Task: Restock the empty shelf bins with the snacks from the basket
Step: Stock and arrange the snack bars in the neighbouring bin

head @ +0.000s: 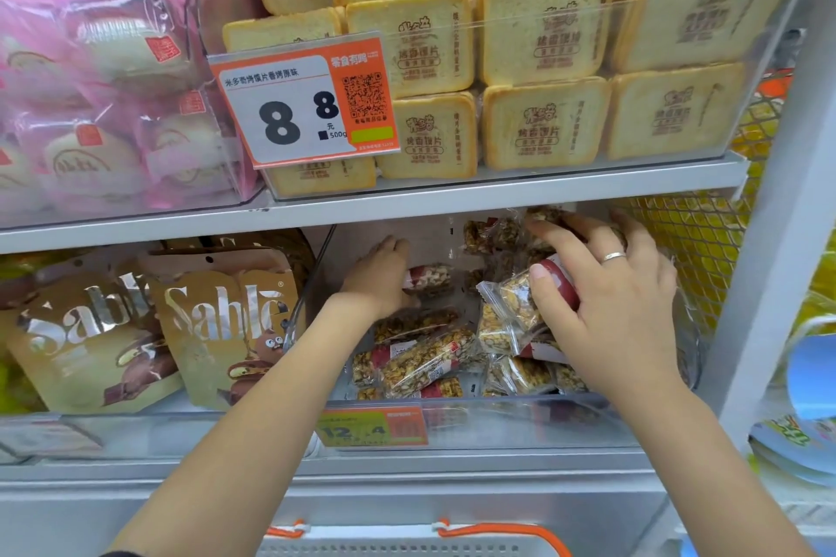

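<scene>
Basket [497, 534]: at 6 o'clock, nearest; white mesh rim with orange handles, its contents out of sight.
Price tag [373, 425]: orange, clipped on the bin's front lip, just beyond the basket.
Clear shelf bin [565, 409]: centre, partly filled; nut-brittle snack packs [425, 360] lie loose on its floor.
Right hand [619, 308]: at 3 o'clock inside the bin, fingers and thumb curled round a bunch of snack packs, red-ended wrappers showing under the thumb; a ring on one finger.
Left hand [382, 274]: at 10 o'clock of the bin, deeper in, fingers closed on one red-and-clear pack [429, 278] near the back wall.
Handling: packs judged light, crinkly and slick, the brittle inside likely to crack if squeezed; best taken across the middle, several at once.
Edges: shelf board [362, 208] sits low overhead, so clearance for the knuckles looks tight; yellow mesh side panel [696, 249] bounds 3 o'clock.
Open room: back-left of the bin looks barest.
Neighbours: Sable pouches [217, 321] at 9 o'clock; toast-slice packs [543, 122] above, at 12 o'clock.
</scene>
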Demonstrator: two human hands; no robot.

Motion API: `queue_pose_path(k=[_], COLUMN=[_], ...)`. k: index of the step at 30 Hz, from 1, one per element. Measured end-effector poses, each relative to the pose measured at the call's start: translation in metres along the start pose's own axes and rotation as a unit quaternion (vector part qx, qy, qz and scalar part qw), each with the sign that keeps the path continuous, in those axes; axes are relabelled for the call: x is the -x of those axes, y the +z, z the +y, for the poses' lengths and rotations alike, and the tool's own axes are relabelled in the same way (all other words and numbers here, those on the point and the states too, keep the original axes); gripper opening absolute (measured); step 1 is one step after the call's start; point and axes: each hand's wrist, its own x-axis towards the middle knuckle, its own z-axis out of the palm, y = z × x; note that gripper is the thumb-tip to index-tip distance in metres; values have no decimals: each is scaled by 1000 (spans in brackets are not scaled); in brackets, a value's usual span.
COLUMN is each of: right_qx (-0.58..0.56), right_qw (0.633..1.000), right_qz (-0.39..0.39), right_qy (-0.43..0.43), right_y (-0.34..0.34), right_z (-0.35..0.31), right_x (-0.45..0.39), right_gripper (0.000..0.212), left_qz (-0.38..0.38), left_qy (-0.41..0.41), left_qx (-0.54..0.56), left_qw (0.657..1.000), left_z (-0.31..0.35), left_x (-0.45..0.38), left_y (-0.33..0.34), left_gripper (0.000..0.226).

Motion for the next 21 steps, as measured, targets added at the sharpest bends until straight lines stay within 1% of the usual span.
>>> queue_pose_path(k=[1, 2, 3, 4, 5, 6, 7, 8, 9, 12, 14, 15, 16, 17, 18, 19, 20, 21], right_qx=[-2, -3, -4, -5, -5, -4, -2, -2, -3, -3, 0, 0, 0, -1, -2, -3, -5, -6], right_qw=[1000, 1000, 1000, 1000, 1000, 1000, 1000, 1000, 1000, 1000, 1000, 1000, 1000, 1000, 1000, 1000, 1000, 1000], right_qz=[3, 5, 5, 4, 2, 1, 1, 2, 3, 0, -6, -9, -12, -13, -13, -13, -12, -11], right_qy=[0, -1, -1, -3, -4, -6, -7, -8, -9, -6, -4, -3, -3, -3, -3, -4, -5, -6], right_y=[0, -1, -1, -1, -1, -1, -1, -1, -1, -2, -2, -2, -2, -2, -3, -3, -3, -2], right_z=[0, 0, 0, 1, 1, 1, 1, 2, 2, 2, 2, 2, 2, 2, 2, 2, 2, 2], right_x=[0, 0, 0, 0, 0, 0, 0, 0, 0, 0, 0, 0, 0, 1, 1, 1, 0, 0], right_gripper=[43, 43, 43, 43, 44, 44, 44, 43, 43, 44, 45, 45, 46, 46, 45, 45, 45, 45], left_qz=[-32, -85, -145, -199, -239, -260, -263, -250, -228, -141, -85, -76, -84, -110, -139, -146, -141, -138], left_qy=[-10, -22, -38, -54, -56, -47, -37, -35, -42, -83, -112, -125, -143, -161, -163, -150, -117, -76], left_qx=[42, 84, 121, 138, 130, 113, 95, 87, 94, 149, 168, 183, 214, 246, 258, 249, 205, 136], left_qw=[999, 993, 981, 969, 961, 958, 959, 964, 968, 975, 976, 972, 963, 949, 942, 946, 962, 978], left_z=[2, 4, 6, 6, 6, 5, 2, 0, -4, -8, -4, -2, 0, 0, 1, 0, -4, -7], left_x=[1, 3, 4, 7, 10, 13, 13, 15, 15, 17, 16, 15, 13, 11, 12, 11, 9, 7], left_y=[0, -1, -3, -7, -11, -15, -16, -17, -16, -17, -15, -12, -9, -5, -4, -3, -3, -4], left_gripper=[64, 66, 73, 81, 83, 72, 54, 40, 36, 41, 41, 37, 30, 20, 15, 19, 31, 45])
